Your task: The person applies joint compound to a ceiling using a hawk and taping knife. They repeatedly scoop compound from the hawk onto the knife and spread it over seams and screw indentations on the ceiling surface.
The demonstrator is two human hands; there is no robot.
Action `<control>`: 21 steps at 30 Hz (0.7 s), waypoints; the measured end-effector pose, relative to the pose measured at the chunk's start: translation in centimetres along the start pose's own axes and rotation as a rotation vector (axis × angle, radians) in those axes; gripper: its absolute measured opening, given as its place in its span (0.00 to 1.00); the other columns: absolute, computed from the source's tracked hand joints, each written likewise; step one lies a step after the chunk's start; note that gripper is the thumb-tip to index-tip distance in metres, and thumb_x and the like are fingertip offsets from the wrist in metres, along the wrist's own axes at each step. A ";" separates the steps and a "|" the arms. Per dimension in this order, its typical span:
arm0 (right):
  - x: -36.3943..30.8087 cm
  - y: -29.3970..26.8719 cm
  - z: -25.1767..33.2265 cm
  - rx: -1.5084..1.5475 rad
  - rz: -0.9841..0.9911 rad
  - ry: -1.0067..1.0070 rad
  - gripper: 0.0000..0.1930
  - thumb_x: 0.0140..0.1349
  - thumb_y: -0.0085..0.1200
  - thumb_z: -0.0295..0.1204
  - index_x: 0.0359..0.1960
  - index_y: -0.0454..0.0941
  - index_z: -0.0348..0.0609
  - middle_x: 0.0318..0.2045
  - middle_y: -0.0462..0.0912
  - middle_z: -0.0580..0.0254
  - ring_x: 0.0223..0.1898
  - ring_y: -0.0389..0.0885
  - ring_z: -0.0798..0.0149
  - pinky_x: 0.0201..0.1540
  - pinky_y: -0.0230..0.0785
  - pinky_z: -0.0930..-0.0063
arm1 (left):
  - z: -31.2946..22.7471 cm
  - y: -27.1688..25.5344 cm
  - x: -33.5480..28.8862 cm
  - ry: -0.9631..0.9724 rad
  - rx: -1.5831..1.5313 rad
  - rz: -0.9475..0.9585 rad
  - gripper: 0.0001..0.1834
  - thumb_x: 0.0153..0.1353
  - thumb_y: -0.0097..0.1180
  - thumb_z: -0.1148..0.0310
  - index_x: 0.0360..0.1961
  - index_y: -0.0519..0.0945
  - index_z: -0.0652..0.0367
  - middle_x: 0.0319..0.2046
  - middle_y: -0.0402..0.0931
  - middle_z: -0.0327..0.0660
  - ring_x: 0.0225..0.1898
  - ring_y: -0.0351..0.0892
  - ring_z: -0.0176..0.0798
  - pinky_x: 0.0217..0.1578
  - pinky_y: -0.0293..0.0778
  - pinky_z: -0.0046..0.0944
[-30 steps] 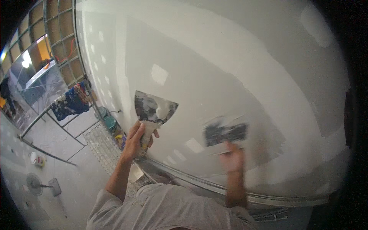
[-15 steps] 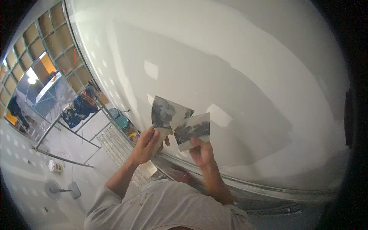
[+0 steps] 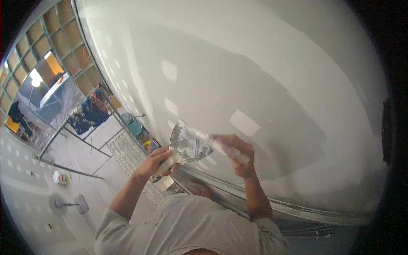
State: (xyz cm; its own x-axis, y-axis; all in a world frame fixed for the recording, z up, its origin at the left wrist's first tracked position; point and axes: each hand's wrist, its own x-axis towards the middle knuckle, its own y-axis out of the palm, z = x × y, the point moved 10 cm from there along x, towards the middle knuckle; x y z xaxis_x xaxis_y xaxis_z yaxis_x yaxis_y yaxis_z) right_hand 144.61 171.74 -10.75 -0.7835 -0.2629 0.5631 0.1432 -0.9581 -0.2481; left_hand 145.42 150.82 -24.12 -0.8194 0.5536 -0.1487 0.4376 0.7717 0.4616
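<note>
**Two putty knives brought together in front of the plastered wall**

Head view. Since a second ago, the right hand [image 3: 238,155] has drawn in from the wall on the right and now meets the left hand [image 3: 158,161] near the middle of the picture; half a second ago the two blades were already overlapping, and they have since closed up further.

The left hand is wrapped around the handle of the wide putty knife [image 3: 187,144], fingers closed on it. Its blade is broad and fan-shaped, grey metal smeared with patches of white compound, and tilts up and to the right. The right hand is closed around the handle of a second knife [image 3: 221,146]; that tool is coated white and blurred, and it lies across the right edge of the wide blade, touching it. Exact blade shape of the second knife cannot be told.

Both tools sit just in front of the wall [image 3: 263,85], a pale surface with a darker, wetter band of fresh compound running across it. At far left, scaffold bars [image 3: 63,131] and a small white tub [image 3: 60,177] on the floor are visible below.
</note>
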 end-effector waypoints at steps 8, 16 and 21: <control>-3.0 5.6 1.3 -0.736 0.587 -0.271 0.24 0.59 0.50 0.24 0.58 0.77 0.56 0.63 0.74 0.70 0.66 0.69 0.70 0.60 0.58 0.67 | 1.9 -1.6 -0.2 -0.061 -0.093 0.067 0.18 0.74 0.38 0.61 0.47 0.72 0.66 0.23 0.75 0.42 0.13 0.66 0.29 0.12 0.60 0.27; -3.9 1.8 -4.1 -0.737 0.315 -0.067 0.29 0.51 0.52 0.17 0.58 0.77 0.50 0.60 0.76 0.60 0.59 0.76 0.59 0.57 0.63 0.62 | 2.5 -2.6 -1.0 -0.083 -0.125 0.037 0.18 0.74 0.38 0.61 0.51 0.70 0.66 0.23 0.74 0.43 0.14 0.66 0.29 0.12 0.60 0.26; -8.3 -5.6 -10.1 -0.209 -0.081 0.427 0.25 0.54 0.51 0.14 0.55 0.77 0.42 0.56 0.78 0.56 0.54 0.79 0.58 0.55 0.69 0.61 | 2.5 -4.3 -0.3 0.014 -0.154 -0.003 0.18 0.75 0.37 0.61 0.51 0.69 0.65 0.24 0.75 0.43 0.14 0.66 0.28 0.12 0.59 0.25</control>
State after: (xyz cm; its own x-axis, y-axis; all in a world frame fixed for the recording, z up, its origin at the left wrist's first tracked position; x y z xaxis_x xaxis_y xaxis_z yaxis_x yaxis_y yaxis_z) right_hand 144.22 180.40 -22.02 -0.9717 -0.0758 0.2237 -0.0191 -0.9188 -0.3942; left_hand 144.78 148.13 -28.23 -0.8262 0.5462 -0.1381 0.3745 0.7155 0.5897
